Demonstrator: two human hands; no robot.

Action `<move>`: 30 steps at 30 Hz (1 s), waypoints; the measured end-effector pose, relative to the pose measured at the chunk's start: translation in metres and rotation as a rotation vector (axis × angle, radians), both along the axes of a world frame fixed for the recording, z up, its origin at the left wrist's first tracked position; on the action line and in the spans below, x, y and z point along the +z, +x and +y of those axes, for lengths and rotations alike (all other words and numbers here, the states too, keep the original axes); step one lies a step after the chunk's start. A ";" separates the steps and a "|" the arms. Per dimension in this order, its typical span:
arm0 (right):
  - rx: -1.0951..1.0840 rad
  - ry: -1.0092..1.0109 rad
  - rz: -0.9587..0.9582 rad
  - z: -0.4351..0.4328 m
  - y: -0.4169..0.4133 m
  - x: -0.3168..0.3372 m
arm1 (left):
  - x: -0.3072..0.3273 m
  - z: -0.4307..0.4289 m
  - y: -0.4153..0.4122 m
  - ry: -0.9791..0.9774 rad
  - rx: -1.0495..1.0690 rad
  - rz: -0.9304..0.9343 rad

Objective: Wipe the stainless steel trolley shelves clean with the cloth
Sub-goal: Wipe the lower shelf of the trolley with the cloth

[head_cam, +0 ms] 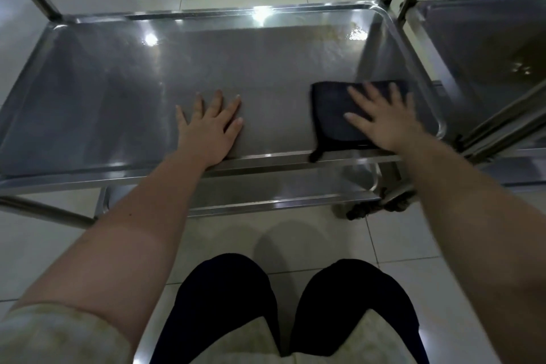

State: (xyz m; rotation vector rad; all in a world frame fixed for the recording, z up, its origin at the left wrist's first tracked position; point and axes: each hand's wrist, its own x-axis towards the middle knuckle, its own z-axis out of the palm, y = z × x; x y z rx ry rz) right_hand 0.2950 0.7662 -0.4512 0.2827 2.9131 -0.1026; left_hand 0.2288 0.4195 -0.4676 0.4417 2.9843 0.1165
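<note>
Both hands flat on the steel trolley shelf (124, 91), fingers spread. Right hand (381, 118) presses the dark folded cloth (331, 115) at the near right corner, one cloth corner over the near rim. Left hand (209, 127) rests bare, mid-shelf near edge, grasping nothing

steel trolley shelf (118, 91), dark cloth (334, 115) near right rim

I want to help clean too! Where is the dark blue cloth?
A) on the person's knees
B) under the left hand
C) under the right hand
C: the right hand lies flat on the dark blue folded cloth on the stainless steel trolley shelf; the left hand touches bare metal.
</note>
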 end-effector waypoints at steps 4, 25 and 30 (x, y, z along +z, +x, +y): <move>-0.084 0.058 -0.089 0.047 0.016 0.003 | -0.001 0.003 0.001 0.005 0.006 0.018; -0.184 0.019 -0.115 0.017 0.029 0.010 | 0.001 0.002 0.004 0.002 0.021 0.007; 0.075 -0.022 -0.074 -0.100 0.008 0.002 | 0.001 -0.001 0.002 -0.001 0.008 0.006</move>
